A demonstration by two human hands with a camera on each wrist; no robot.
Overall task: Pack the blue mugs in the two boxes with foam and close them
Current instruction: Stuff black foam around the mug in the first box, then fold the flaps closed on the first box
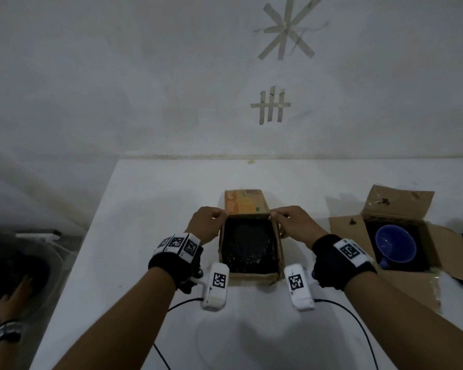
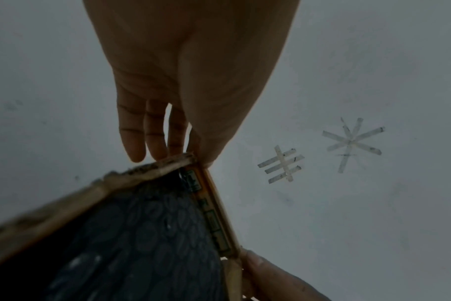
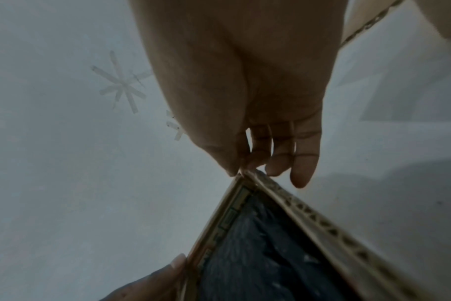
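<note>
A small cardboard box (image 1: 251, 277) stands on the white table in front of me, filled to the top with black bubbled foam (image 1: 247, 243); no mug shows in it. Its far flap (image 1: 245, 201), printed orange, stands up behind. My left hand (image 1: 207, 222) pinches the box's far left corner (image 2: 193, 160), thumb against the flap. My right hand (image 1: 292, 220) pinches the far right corner (image 3: 241, 175). To the right, a second open box (image 1: 428, 281) holds a blue mug (image 1: 394, 247) lying on black foam.
The white table (image 1: 150, 209) ends at a grey wall with tape marks (image 1: 271, 105). Thin cables (image 1: 353, 316) trail from my wrists over the near table. Left of the table, low down, another person's hand (image 1: 14, 297) reaches into a dark container.
</note>
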